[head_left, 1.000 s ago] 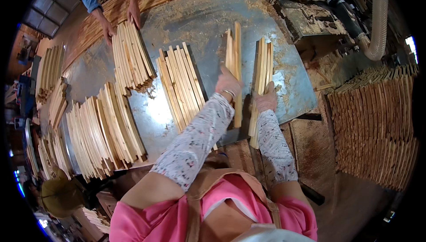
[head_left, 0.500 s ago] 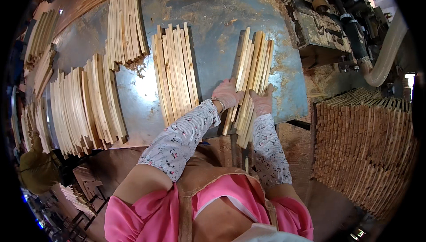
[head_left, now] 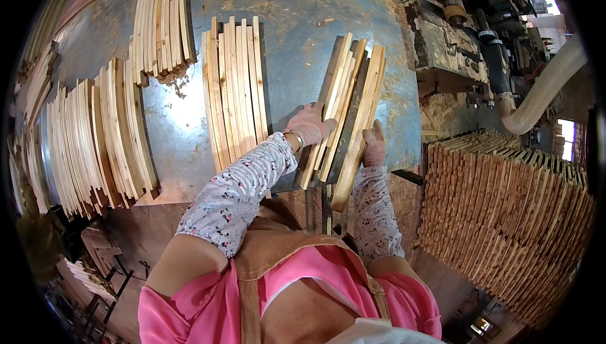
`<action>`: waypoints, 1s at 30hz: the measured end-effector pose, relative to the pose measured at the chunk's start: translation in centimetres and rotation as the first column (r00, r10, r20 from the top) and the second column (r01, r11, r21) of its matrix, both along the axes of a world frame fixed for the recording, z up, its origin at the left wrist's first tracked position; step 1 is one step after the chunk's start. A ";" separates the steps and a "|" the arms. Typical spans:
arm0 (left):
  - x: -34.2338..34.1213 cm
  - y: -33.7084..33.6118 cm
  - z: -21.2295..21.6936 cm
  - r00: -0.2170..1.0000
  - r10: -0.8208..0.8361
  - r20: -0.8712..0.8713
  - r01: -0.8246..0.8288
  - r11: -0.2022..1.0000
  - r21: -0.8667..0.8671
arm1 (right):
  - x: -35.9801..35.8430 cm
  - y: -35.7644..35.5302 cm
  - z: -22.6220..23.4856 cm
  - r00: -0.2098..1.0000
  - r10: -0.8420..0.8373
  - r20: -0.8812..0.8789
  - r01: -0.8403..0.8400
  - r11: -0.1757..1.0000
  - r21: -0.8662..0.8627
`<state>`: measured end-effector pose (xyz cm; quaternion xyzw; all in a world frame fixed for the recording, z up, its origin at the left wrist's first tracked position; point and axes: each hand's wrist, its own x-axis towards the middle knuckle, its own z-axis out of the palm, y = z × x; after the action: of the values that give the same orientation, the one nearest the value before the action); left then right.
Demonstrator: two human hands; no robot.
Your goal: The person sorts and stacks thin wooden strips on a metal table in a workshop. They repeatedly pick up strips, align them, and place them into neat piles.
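Both of my hands wear pale pink gloves. My left hand (head_left: 309, 125) is closed over the left edge of a small bundle of wooden strips (head_left: 341, 85), at about the middle of their length. My right hand (head_left: 374, 146) grips the lower right side of another few wooden strips (head_left: 364, 120), which lean the same way. A dark gap separates the two groups, and the near ends of both reach past the table's front edge. Some of my fingers are hidden behind the wood. Left of my left hand lies a row of pale strips (head_left: 235, 85) on the metal table (head_left: 297, 9).
More bundles of strips (head_left: 95, 136) cover the table's left side, with another bundle (head_left: 164, 22) behind them. A large stack of strips (head_left: 499, 218) stands to the right. Beyond the table's right edge are a dusty machine (head_left: 448, 41) and a ridged hose (head_left: 549, 91).
The strips between my hands have parted into two groups, the right one drawn away from the left with my right hand. The whole view has shifted slightly.
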<state>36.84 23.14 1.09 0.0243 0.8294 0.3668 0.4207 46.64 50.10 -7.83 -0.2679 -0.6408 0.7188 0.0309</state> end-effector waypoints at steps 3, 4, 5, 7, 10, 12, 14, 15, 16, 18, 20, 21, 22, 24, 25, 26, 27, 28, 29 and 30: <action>0.0 0.0 -0.4 1.000 0.013 -0.012 -0.013 1.000 0.018 | 0.1 0.7 -0.7 1.000 -0.025 0.014 0.025 0.999 0.025; 0.0 -0.1 -0.5 1.000 0.014 -0.013 -0.013 0.999 0.036 | 0.0 0.9 -1.1 1.000 -0.021 0.005 0.021 0.998 0.059; 0.1 -0.1 -0.8 1.000 0.018 -0.015 -0.017 0.998 0.054 | -0.2 1.1 -1.4 1.000 -0.013 -0.005 0.014 0.995 0.094; 0.5 -0.1 -0.8 1.000 0.014 -0.002 -0.014 0.998 0.065 | -2.1 -1.0 -0.1 0.923 0.070 0.379 -0.293 0.765 0.573; 1.3 1.9 1.0 0.996 -0.094 0.007 0.092 0.987 0.135 | -1.4 -0.9 -4.3 0.996 0.069 -0.049 -0.026 0.802 0.597; 1.8 0.6 0.9 0.997 -0.071 0.001 0.071 0.989 0.129 | -2.6 -5.5 3.1 0.955 0.081 0.287 -0.235 0.796 0.558; 2.7 -0.8 2.5 0.994 -0.096 -0.055 0.102 0.986 0.134 | -1.7 -5.2 5.7 0.925 0.062 0.376 -0.313 0.687 0.656; 3.3 -2.8 3.2 0.995 -0.088 -0.038 0.093 0.984 0.155 | -1.2 -8.5 7.6 0.946 -0.111 0.305 -0.146 0.694 0.705; 4.3 -4.8 5.4 0.992 -0.117 0.048 0.099 0.954 0.283 | -0.4 -10.0 8.6 0.952 -0.184 0.245 -0.042 0.715 0.698; 8.0 -10.4 6.1 0.990 -0.064 -0.128 0.106 0.931 0.349 | 0.6 -13.0 9.1 0.980 -0.124 0.153 0.008 0.801 0.599; 13.1 -15.2 1.5 0.805 -0.027 -0.593 0.183 0.962 0.204 | 2.4 -14.3 8.8 0.997 0.026 0.074 -0.056 0.893 0.447; 15.1 -18.8 2.4 0.848 -0.004 -0.530 0.115 0.978 0.176 | 3.1 -15.5 8.5 0.996 0.075 0.037 -0.083 0.927 0.366; 17.1 -22.6 3.9 0.884 0.022 -0.468 0.051 0.988 0.143 | 3.3 -18.0 8.6 0.989 0.145 0.037 -0.147 0.888 0.436; 21.3 -29.7 4.9 0.903 0.126 -0.410 -0.106 0.992 0.072 | 3.9 -24.4 8.5 0.940 0.341 -0.024 -0.273 0.792 0.546; 23.5 -33.3 4.7 0.867 0.192 -0.459 -0.187 0.981 0.058 | 4.2 -27.6 8.2 0.891 0.448 -0.081 -0.320 0.742 0.589; 25.4 -36.4 4.1 0.821 0.258 -0.510 -0.274 0.961 0.045 | 3.9 -31.6 9.7 0.855 0.519 0.001 -0.457 0.753 0.473; 27.0 -39.7 3.8 0.750 0.352 -0.559 -0.379 0.922 0.072 | 3.8 -36.3 10.8 0.814 0.581 0.022 -0.536 0.735 0.415; 28.3 -42.9 3.6 0.675 0.434 -0.597 -0.473 0.875 0.101 | 3.7 -41.0 11.9 0.768 0.639 0.043 -0.610 0.709 0.353; 29.4 -45.7 3.2 0.593 0.506 -0.627 -0.551 0.822 0.143 | 3.5 -45.0 12.1 0.732 0.682 0.016 -0.638 0.676 0.368; 30.3 -48.7 2.7 0.513 0.539 -0.668 -0.610 0.776 0.157 | 3.0 -49.0 11.6 0.684 0.729 0.022 -0.671 0.617 0.412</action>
<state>67.16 -25.60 3.74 -0.1397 0.9002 0.4082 -0.0582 49.67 1.08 3.75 0.0693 -0.8186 0.5493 -0.1531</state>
